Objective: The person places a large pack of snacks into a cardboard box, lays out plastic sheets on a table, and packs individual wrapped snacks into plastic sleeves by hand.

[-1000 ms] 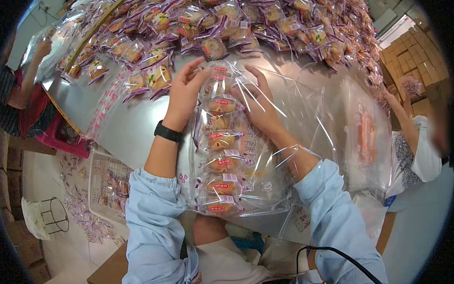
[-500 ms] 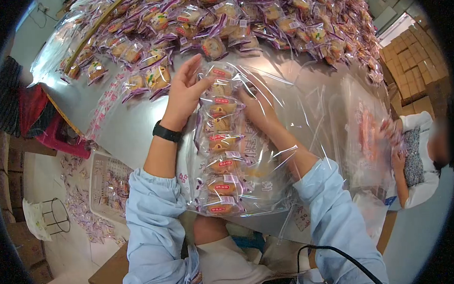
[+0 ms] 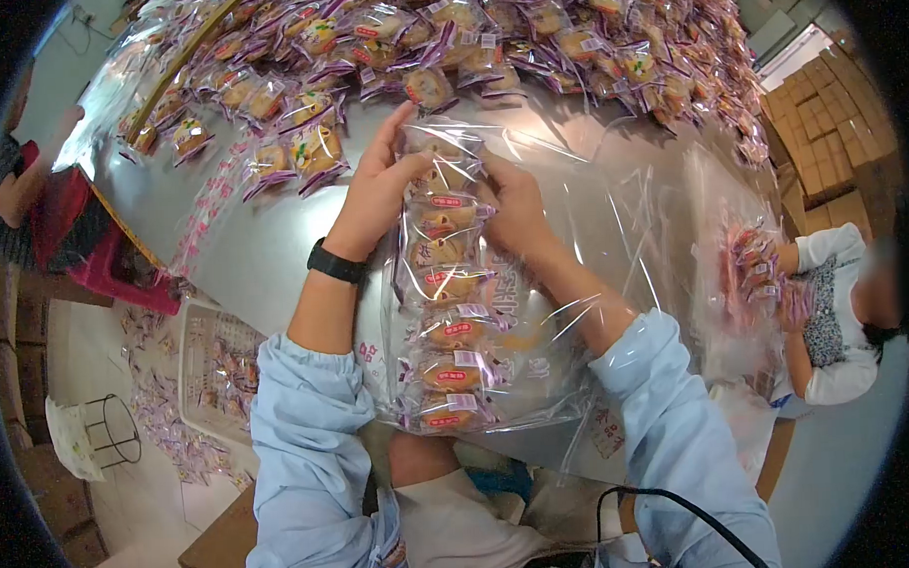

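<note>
A row of several wrapped pastries (image 3: 447, 284) in clear, purple-edged packs runs along a large clear plastic bag (image 3: 568, 380) in front of me. My left hand (image 3: 379, 191) grips the far end of the row from the left, thumb over the top pack, index finger stretched forward. From the right, my right hand (image 3: 517, 207) closes on the same end, its fingertips partly hidden behind the packs. Clear film shines over my right hand and forearm. Printed lettering shows through the bag beside the row.
A big heap of wrapped pastries (image 3: 526, 41) covers the far side of the metal table (image 3: 242, 226). At left stand a white basket (image 3: 193, 383) and a pink crate (image 3: 134, 280). A co-worker (image 3: 826, 311) handles packs at right, near stacked cardboard boxes (image 3: 829, 121). Another person (image 3: 26, 199) is at left.
My right hand has shifted slightly up and left, its fingers now closer to the row's far end. The co-worker's packs at right have moved, and the person at left shows more.
</note>
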### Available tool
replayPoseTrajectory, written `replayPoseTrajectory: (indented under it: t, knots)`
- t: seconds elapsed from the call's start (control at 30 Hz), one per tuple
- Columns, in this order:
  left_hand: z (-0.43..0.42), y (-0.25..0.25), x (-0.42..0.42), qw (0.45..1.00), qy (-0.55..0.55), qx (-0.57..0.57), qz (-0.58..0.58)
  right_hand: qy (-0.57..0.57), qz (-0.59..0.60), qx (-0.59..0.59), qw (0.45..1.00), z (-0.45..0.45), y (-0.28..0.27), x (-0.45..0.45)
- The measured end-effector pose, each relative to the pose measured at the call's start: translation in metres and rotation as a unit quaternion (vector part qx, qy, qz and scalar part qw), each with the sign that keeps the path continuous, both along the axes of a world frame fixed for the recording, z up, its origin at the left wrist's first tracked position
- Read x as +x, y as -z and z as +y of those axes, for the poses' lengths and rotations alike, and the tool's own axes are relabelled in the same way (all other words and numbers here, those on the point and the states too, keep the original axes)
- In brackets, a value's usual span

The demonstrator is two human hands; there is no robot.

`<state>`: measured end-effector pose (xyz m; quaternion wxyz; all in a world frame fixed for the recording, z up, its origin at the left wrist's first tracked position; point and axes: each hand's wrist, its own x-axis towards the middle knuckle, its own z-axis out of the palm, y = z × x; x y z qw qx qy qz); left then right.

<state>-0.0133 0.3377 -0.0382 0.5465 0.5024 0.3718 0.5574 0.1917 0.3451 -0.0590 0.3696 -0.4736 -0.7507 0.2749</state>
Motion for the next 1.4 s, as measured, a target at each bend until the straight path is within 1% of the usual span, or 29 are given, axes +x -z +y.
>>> replayPoseTrajectory:
  t: [0.03,0.1,0.17,0.23,0.33,0.43,0.47,0.57,0.6,0.7,0.73,0.83,0.93,1.03,1.13,1.23,1.33,1.4]
  knots:
    - [0.0,-0.002,-0.001,1.0,0.0,-0.02,0.003,-0.003,-0.005,0.046,0.999,-0.001,0.007,-0.003]
    - [-0.001,-0.004,0.0,0.999,-0.037,-0.023,0.0,-0.022,0.049,0.089,0.995,0.013,0.034,-0.001]
    - [0.001,-0.001,0.001,0.998,-0.055,-0.018,-0.011,-0.013,0.09,0.095,0.991,0.012,0.026,-0.002]
    - [0.008,0.004,-0.002,0.998,-0.056,-0.001,-0.028,0.023,0.121,0.069,0.99,0.004,0.011,-0.001]
    - [0.004,0.005,-0.002,0.997,-0.06,0.003,-0.041,0.073,0.118,0.039,0.99,-0.005,0.011,0.007]
    - [0.005,0.009,-0.004,0.998,-0.05,0.012,-0.039,0.077,0.089,-0.027,0.993,-0.038,-0.014,0.018]
    - [0.006,0.01,-0.003,0.997,-0.049,0.022,-0.049,0.115,0.029,-0.074,0.99,-0.051,-0.02,0.023]
    - [0.003,0.006,-0.002,0.998,-0.046,-0.007,-0.038,0.048,0.061,-0.115,0.99,-0.069,-0.015,0.034]
    - [0.003,0.006,-0.001,0.998,-0.047,-0.007,-0.035,0.015,-0.023,-0.001,1.0,-0.072,-0.015,0.035]
    - [0.006,0.011,-0.002,0.998,-0.046,0.009,-0.039,-0.028,-0.028,-0.003,0.999,-0.071,0.003,0.035]
    - [0.006,0.011,-0.003,0.998,-0.044,0.005,-0.037,-0.026,0.019,-0.036,0.999,-0.074,0.002,0.029]
    - [0.005,0.01,-0.003,0.998,-0.043,-0.003,-0.037,-0.021,0.056,0.012,0.998,-0.082,-0.008,0.02]
    - [0.005,0.01,-0.002,0.998,-0.045,-0.002,-0.043,-0.066,0.089,0.121,0.986,-0.074,0.0,0.02]
    - [0.003,0.007,-0.001,0.998,-0.042,-0.013,-0.043,-0.041,0.042,-0.083,0.995,-0.079,-0.006,0.023]
    - [0.004,0.006,-0.002,0.999,-0.04,-0.02,-0.026,-0.072,0.064,-0.052,0.994,-0.072,0.004,0.026]
    - [0.004,0.008,-0.002,0.998,-0.044,-0.015,-0.029,-0.071,0.042,0.013,0.997,-0.074,-0.001,0.025]
    - [0.012,0.018,-0.002,0.998,-0.046,-0.007,-0.048,-0.035,0.034,0.008,0.999,-0.077,0.003,0.026]
    - [0.003,0.011,0.003,0.997,-0.071,0.028,-0.006,-0.055,0.087,0.041,0.994,-0.073,0.009,0.025]
